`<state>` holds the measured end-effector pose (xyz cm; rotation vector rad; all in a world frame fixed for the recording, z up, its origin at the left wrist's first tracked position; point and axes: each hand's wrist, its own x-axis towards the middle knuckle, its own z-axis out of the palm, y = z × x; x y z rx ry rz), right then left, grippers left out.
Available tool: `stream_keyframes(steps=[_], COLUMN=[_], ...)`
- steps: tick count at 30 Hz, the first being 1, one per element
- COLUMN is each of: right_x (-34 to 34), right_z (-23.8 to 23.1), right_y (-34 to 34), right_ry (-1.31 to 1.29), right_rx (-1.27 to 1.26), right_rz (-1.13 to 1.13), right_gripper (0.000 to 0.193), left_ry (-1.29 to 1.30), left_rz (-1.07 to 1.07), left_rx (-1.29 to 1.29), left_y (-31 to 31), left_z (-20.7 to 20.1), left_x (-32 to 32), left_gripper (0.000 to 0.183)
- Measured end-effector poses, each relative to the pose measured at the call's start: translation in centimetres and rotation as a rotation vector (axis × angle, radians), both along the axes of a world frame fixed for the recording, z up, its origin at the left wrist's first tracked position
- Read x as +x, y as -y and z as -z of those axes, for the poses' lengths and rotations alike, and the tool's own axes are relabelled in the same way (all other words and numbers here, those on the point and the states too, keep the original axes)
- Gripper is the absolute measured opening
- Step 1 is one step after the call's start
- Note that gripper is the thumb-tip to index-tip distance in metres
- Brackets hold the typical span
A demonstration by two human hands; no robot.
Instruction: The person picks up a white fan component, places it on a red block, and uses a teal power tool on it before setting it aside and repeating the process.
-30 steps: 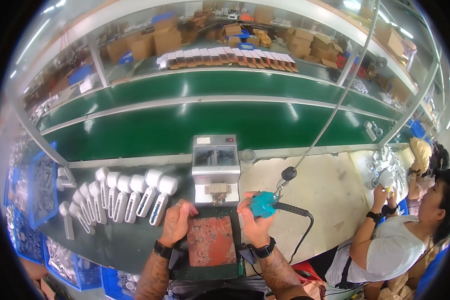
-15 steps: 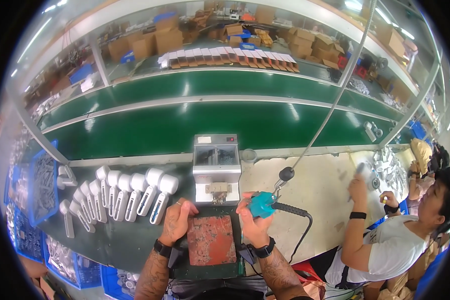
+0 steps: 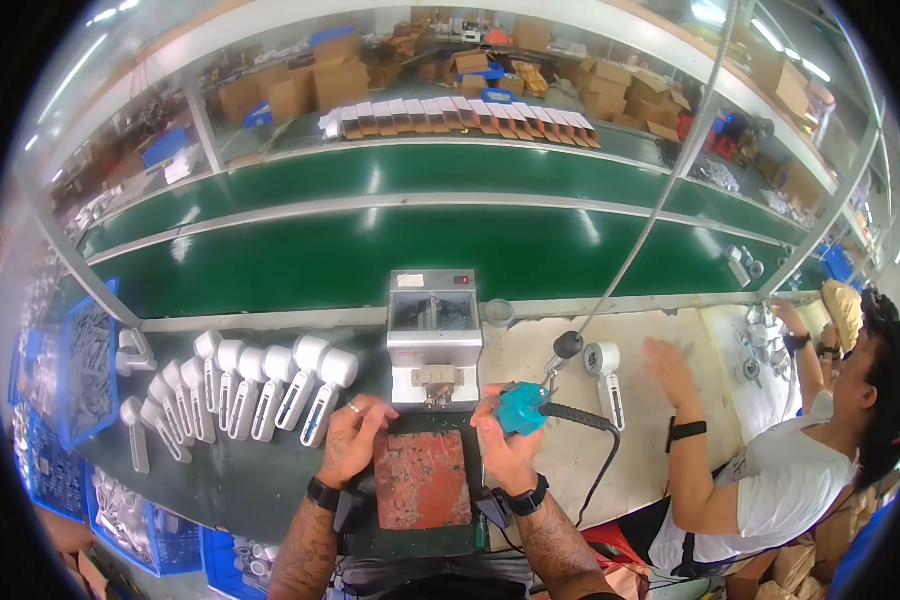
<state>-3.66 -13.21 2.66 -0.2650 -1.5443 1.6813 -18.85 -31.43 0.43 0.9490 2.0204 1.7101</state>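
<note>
My right hand (image 3: pixel 508 445) grips a teal electric screwdriver (image 3: pixel 522 408), which hangs from a cable and stands at the front right of a grey screw-feeder machine (image 3: pixel 434 340). Its thin shaft is barely visible. At the machine's front left, my left hand (image 3: pixel 353 437) rests with bent fingers and the thumb slightly apart; nothing shows in it. Between my wrists lies a worn red pad (image 3: pixel 422 480). To the left, several white long-handled housings with round heads (image 3: pixel 267 405) stand fanned in a row. Another white housing (image 3: pixel 608 385) lies right of the screwdriver.
A co-worker (image 3: pixel 770 490) sits at the right, one hand (image 3: pixel 672 375) over the bench near the lone housing and a pile of grey-white parts (image 3: pixel 760 345). Blue crates (image 3: pixel 88 370) of parts stand at left. Beyond the machine runs a green conveyor (image 3: pixel 320 260). A black cord (image 3: pixel 610 465) loops beside the screwdriver.
A white housing now lies on the bench right of the screwdriver. The co-worker's near hand has moved left and the other has reached toward the parts pile. My hands have barely moved.
</note>
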Motion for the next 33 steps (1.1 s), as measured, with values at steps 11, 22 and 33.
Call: stream_keyframes(steps=[11,22,33], right_x=[5.0,14.0,16.8], right_z=[-3.6,-5.1,-5.5], right_y=[-0.4,-1.4,-0.5], right_ry=[0.103,0.101,0.146], right_rx=[-0.005,0.035,0.105], right_rz=[0.027,0.327,0.301], right_gripper=[0.037,0.051,0.054], left_ry=[0.067,-0.121,-0.715], left_rz=[0.036,0.451,0.064], left_rx=[0.285,-0.021,-0.314], left_y=[-1.4,-19.0,-31.2], left_z=[-3.7,-6.8,0.3], left_x=[2.0,8.8,14.0], left_gripper=[0.014,0.022,0.058])
